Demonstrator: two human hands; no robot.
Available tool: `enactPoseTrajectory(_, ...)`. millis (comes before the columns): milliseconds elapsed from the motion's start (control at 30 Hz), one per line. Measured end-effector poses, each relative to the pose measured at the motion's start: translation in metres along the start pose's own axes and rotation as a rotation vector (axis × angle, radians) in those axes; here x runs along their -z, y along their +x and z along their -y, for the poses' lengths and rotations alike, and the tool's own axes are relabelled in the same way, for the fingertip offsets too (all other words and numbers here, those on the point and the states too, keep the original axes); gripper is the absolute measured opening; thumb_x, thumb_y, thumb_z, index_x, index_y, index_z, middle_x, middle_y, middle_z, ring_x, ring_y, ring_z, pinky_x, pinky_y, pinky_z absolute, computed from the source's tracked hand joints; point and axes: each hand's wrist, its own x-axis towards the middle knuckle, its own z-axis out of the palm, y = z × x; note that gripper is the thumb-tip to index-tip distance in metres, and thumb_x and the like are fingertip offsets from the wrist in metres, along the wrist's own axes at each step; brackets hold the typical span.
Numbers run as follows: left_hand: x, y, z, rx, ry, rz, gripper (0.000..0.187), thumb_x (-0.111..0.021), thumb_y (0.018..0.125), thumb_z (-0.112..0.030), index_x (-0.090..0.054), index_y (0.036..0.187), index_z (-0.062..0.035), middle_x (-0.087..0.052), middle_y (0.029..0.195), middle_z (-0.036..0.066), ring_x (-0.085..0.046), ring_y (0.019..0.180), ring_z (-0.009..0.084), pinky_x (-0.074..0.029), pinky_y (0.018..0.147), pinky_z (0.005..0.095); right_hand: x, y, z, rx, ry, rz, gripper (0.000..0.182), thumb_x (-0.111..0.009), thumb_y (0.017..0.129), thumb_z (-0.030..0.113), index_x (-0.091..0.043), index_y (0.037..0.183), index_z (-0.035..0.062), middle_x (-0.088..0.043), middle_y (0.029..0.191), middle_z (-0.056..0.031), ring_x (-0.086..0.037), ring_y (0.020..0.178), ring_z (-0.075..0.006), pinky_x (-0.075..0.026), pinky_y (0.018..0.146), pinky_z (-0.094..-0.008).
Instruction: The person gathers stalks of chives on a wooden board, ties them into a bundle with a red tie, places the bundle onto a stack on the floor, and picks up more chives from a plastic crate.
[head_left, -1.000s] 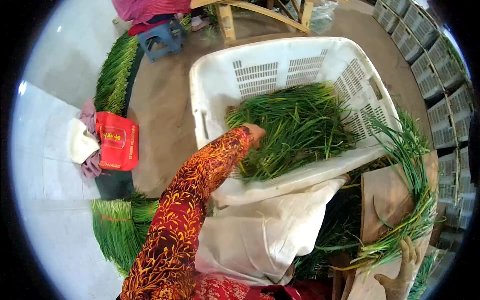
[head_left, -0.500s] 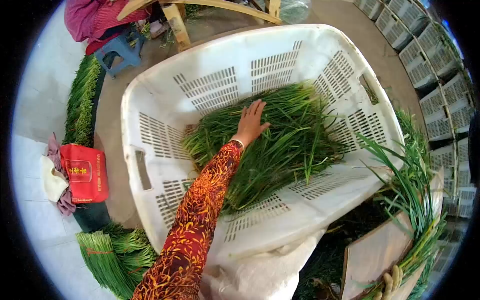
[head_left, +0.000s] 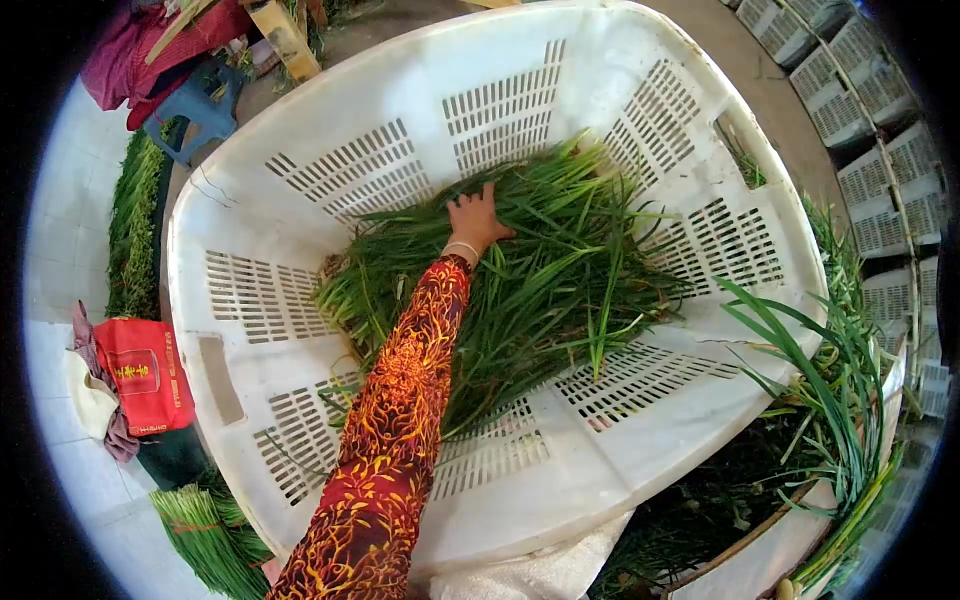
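Observation:
My left hand (head_left: 477, 222), in a patterned red-and-orange sleeve, lies back up on loose garlic chives (head_left: 560, 260). Its thumb is apart from the fingers, whose tips bend down among the leaves. The chives are heaped on the floor of a large white slotted plastic basket (head_left: 600, 480), tilted toward me. At the bottom right edge only a sliver of my gloved right hand (head_left: 788, 590) shows, at the lower end of a long bunch of chives (head_left: 850, 430) that arches up over the basket's right rim.
Tied chive bundles (head_left: 195, 535) lie at lower left, below a red bag (head_left: 145, 375). Another person in a red garment (head_left: 200, 50) is by a blue stool (head_left: 200, 115) at upper left. White crates (head_left: 880, 200) line the right side. A dark heap of greens (head_left: 690, 510) lies below the basket.
The view has come closer to the basket. My left hand has gone from lying flat to bending its fingers into the chives. My right hand has sunk almost out of view.

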Motion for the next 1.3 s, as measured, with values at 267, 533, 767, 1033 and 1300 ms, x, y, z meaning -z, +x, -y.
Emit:
enactPoseTrajectory(267,0.016,-0.053,0.025,-0.234,-0.207,0.278,0.070,-0.063,0.074,-0.046,-0.043,0.126,-0.0047,-0.060,0.101,0.016,-0.054,0.098,0.0319,-0.031,0.089,0.0561,0.004,0.010,0.009,0.016,0.041,-0.018,0.038,-0.029,0.091,0.027,-0.052,0.109,0.0030,-0.048,0.120,-0.0192,-0.043,0.112,-0.0370,-0.031,0.097,-0.0477)
enactPoseTrajectory(533,0.051,-0.065,0.014,-0.329,0.046,0.603,0.104,-0.066,0.063,-0.061,-0.017,0.139,-0.0102,-0.031,0.136,0.018,-0.027,0.126,0.0368,-0.018,0.100,0.0575,0.001,0.011,0.004,0.068,0.055,-0.044,0.037,-0.031,0.091,0.026,-0.054,0.104,0.0011,-0.050,0.116,-0.0215,-0.044,0.108,-0.0383,-0.031,0.096,-0.0499)
enactPoseTrajectory(767,0.056,-0.032,-0.051,-0.349,0.147,0.459,0.118,-0.053,0.054,-0.079,-0.010,0.140,-0.0104,-0.019,0.142,0.018,-0.020,0.129,0.0382,-0.012,0.102,0.0582,0.006,0.010,0.005,0.025,0.011,0.030,0.037,-0.029,0.092,0.027,-0.053,0.104,0.0019,-0.050,0.117,-0.0205,-0.044,0.109,-0.0380,-0.030,0.096,-0.0494)
enactPoseTrajectory(1033,-0.019,-0.025,-0.093,-0.317,0.009,0.057,0.114,-0.068,0.053,-0.067,-0.013,0.140,-0.0173,-0.028,0.137,0.021,-0.036,0.118,0.0405,-0.029,0.094,0.0571,0.004,0.006,0.001,0.001,0.032,0.056,0.036,-0.025,0.093,0.027,-0.051,0.103,0.0045,-0.049,0.117,-0.0199,-0.042,0.111,-0.0378,-0.031,0.095,-0.0484)
enactPoseTrajectory(1300,0.015,-0.022,-0.079,-0.259,-0.437,0.365,0.098,-0.069,0.063,-0.053,-0.024,0.136,-0.0065,-0.048,0.120,0.024,-0.046,0.113,0.0350,-0.033,0.095,0.0494,0.007,0.001,0.001,-0.055,0.066,0.082,0.038,-0.022,0.094,0.026,-0.041,0.121,0.0089,-0.047,0.125,-0.0064,-0.043,0.115,-0.0162,-0.024,0.101,-0.0322)
